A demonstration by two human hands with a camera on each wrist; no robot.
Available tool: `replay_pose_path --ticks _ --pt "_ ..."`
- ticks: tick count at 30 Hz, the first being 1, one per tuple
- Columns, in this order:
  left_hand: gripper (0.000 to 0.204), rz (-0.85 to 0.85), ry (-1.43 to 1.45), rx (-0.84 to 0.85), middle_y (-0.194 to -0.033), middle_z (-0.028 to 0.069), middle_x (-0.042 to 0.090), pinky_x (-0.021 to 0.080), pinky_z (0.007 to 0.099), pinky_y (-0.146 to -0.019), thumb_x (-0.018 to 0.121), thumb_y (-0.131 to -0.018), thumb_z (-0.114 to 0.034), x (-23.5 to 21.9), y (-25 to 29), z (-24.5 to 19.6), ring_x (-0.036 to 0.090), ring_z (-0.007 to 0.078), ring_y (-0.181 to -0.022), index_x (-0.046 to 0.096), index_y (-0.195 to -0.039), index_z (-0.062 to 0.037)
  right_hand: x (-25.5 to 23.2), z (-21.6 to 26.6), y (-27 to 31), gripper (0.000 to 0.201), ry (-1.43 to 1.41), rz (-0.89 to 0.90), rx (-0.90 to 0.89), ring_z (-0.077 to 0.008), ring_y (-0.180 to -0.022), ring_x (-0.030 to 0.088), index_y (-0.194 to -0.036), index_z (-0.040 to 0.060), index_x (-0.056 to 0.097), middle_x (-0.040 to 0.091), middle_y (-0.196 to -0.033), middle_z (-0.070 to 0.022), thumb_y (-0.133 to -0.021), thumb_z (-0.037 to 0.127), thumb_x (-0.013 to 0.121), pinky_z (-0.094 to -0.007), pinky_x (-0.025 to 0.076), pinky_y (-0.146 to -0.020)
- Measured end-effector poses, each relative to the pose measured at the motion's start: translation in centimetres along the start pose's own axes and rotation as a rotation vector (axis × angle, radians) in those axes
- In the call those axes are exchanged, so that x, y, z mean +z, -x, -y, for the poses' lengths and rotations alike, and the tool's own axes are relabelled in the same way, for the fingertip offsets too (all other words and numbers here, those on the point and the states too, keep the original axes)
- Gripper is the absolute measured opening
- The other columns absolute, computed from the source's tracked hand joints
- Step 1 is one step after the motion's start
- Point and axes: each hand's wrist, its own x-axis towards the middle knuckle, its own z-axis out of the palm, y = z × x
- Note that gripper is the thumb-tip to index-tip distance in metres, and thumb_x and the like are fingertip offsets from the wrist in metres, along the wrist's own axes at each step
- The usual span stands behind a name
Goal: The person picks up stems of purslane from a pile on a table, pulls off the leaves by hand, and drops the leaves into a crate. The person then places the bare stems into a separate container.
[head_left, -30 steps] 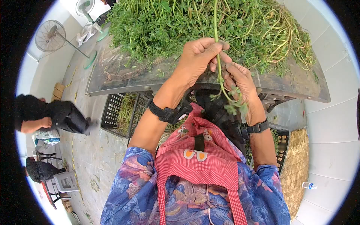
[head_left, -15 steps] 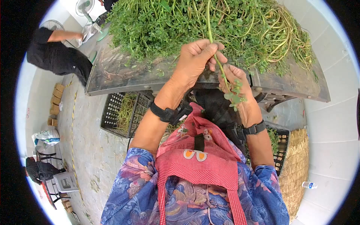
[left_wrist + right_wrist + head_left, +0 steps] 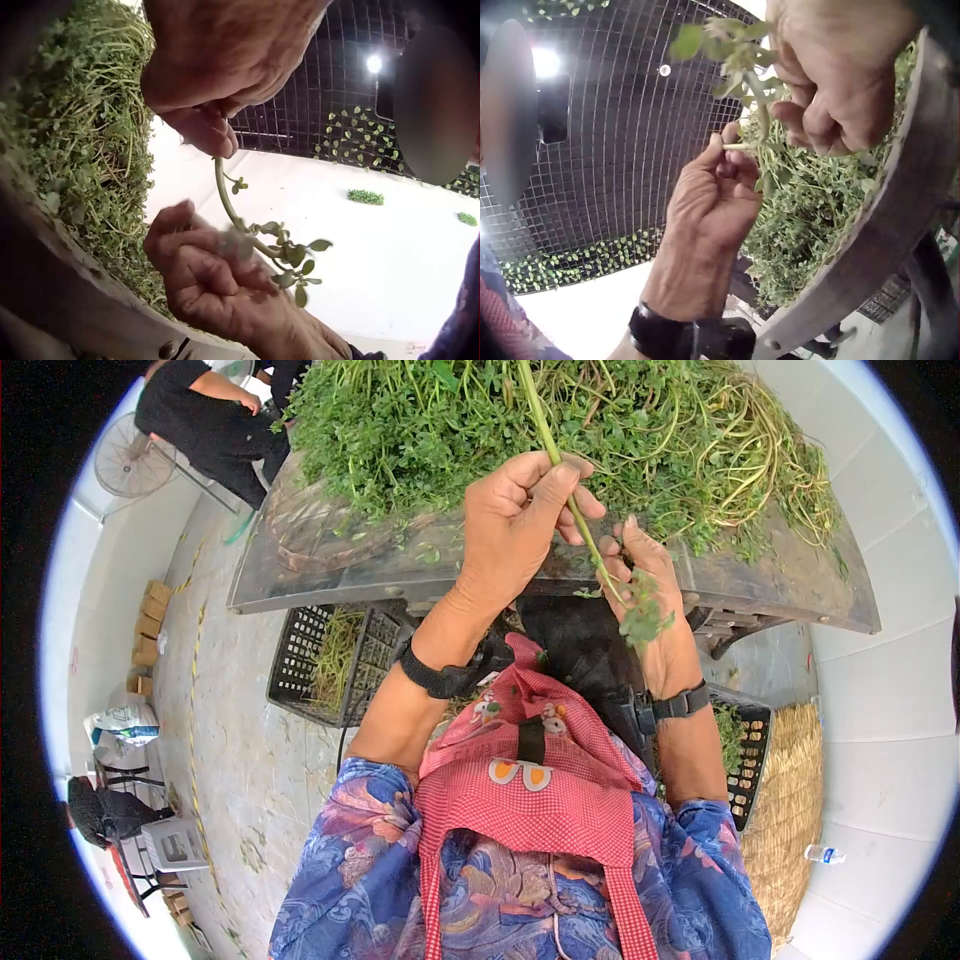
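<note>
My left hand (image 3: pixel 510 530) pinches a long fleshy green stem (image 3: pixel 537 410), which looks like purslane, between thumb and fingers at the near edge of the pile. From that grip the stem slants down toward my right hand (image 3: pixel 657 570), ending in a small leafy tip (image 3: pixel 645 622). In the left wrist view, the stem (image 3: pixel 222 184) bends past my right hand's (image 3: pixel 217 289) curled fingers, its round leaves hanging beside them. The right wrist view has leaves (image 3: pixel 694 45) close by my right hand's fingers; I cannot tell whether they grip the stem.
A large heap of green plants (image 3: pixel 410 450) covers much of the dark table (image 3: pixel 330 560). Black crates holding greens stand below, one crate (image 3: pixel 285 685) left and another (image 3: pixel 765 750) right, near a woven straw surface (image 3: pixel 790 830). A person in black (image 3: pixel 200 420) stands far left near a fan (image 3: pixel 125 460).
My left hand has shifted slightly left and up, tilting the stem further. My right hand's fingers have spread a little from the stem. The person in black has walked toward the table's far left.
</note>
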Motion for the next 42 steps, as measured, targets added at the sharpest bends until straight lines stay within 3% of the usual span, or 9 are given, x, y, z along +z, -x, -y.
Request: replay_pose_path --ticks 7,12,17,27,29,33,35,38,42 --pt "0.025 -0.049 0.042 -0.185 -0.074 0.0104 0.065 0.045 0.0197 -0.047 0.056 -0.090 -0.021 -0.1 -0.3 0.6 0.052 0.0065 -0.053 0.061 -0.097 0.0033 2.2 1.5 2.1 0.026 0.147 0.213 0.202 -0.0059 -0.048 0.049 -0.082 0.0034 0.058 0.060 -0.069 -0.0043 -0.089 0.028 0.058 -0.0167 0.033 -0.038" --pt "0.026 -0.052 0.000 -0.208 -0.073 0.0102 0.065 0.045 0.0196 -0.046 0.057 -0.090 -0.021 0.0 0.3 0.7 0.052 0.0059 -0.052 0.061 -0.096 0.0037 1.2 0.9 2.7 0.018 0.477 0.196 0.026 -0.0035 -0.049 0.047 -0.080 0.0052 0.057 0.058 -0.067 -0.0004 -0.086 0.021 0.062 -0.0164 0.033 -0.041" --pt "0.026 -0.046 0.036 -0.159 -0.072 0.0098 0.065 0.045 0.0195 -0.047 0.056 -0.090 -0.020 0.1 0.2 -0.3 0.052 0.0063 -0.052 0.061 -0.096 0.0044 -0.6 -0.3 1.8 0.021 0.104 0.196 0.052 -0.0065 -0.044 0.044 -0.078 0.0052 0.053 0.057 -0.067 -0.0058 -0.087 0.023 0.061 -0.0171 0.030 -0.034" --pt "0.023 -0.054 0.008 -0.175 -0.067 0.0069 0.064 0.043 0.0190 -0.045 0.056 -0.089 -0.020 0.2 0.2 0.1 0.051 0.0052 -0.048 0.062 -0.087 0.0024 0.7 0.7 3.1 0.023 0.058 0.320 0.156 -0.0069 -0.045 0.047 -0.079 0.0050 0.054 0.058 -0.067 -0.0070 -0.087 0.026 0.060 -0.0158 0.033 -0.037" --pt "0.024 -0.044 -0.026 -0.182 -0.066 0.0060 0.063 0.043 0.0187 -0.044 0.056 -0.089 -0.020 0.2 0.3 0.4 0.050 0.0048 -0.047 0.062 -0.084 0.0020 1.1 0.7 2.9 0.023 0.530 0.237 0.051 -0.0063 -0.046 0.047 -0.079 0.0043 0.056 0.058 -0.066 -0.0048 -0.086 0.025 0.061 -0.0153 0.032 -0.038" --pt "0.025 -0.034 -0.056 -0.169 -0.065 0.0055 0.063 0.042 0.0185 -0.044 0.055 -0.089 -0.021 0.4 0.2 0.2 0.050 0.0044 -0.047 0.061 -0.080 0.0014 0.6 0.0 2.0 0.021 0.549 0.195 -0.039 -0.0061 -0.047 0.048 -0.080 0.0038 0.056 0.058 -0.066 -0.0032 -0.087 0.023 0.059 -0.0146 0.030 -0.039" --pt "0.025 -0.013 -0.030 -0.133 -0.066 0.0058 0.063 0.042 0.0184 -0.043 0.055 -0.090 -0.021 0.6 0.3 -0.3 0.051 0.0043 -0.048 0.061 -0.080 0.0011 -1.4 -0.9 0.8 0.017 0.189 0.240 -0.014 -0.0070 -0.046 0.047 -0.085 0.0023 0.056 0.060 -0.068 -0.0070 -0.088 0.019 0.057 -0.0160 0.032 -0.037" --pt "0.027 0.013 -0.092 -0.135 -0.072 0.0081 0.065 0.046 0.0193 -0.049 0.053 -0.091 -0.021 0.0 -0.1 -0.5 0.053 0.0061 -0.053 0.061 -0.099 0.0036 -0.1 0.1 2.0 0.017 0.081 0.243 0.178 -0.0088 -0.045 0.047 -0.090 0.0000 0.054 0.061 -0.072 -0.0128 -0.089 0.017 0.055 -0.0178 0.034 -0.036" --pt "0.027 -0.021 0.001 -0.129 -0.074 0.0091 0.065 0.047 0.0198 -0.049 0.051 -0.092 -0.021 -0.4 -0.2 0.4 0.053 0.0065 -0.053 0.060 -0.100 0.0034 -0.7 -0.2 2.6 0.026 -0.068 0.370 0.242 -0.0132 -0.044 0.047 -0.100 -0.0047 0.053 0.060 -0.078 -0.0186 -0.089 0.019 0.053 -0.0188 0.033 -0.033"
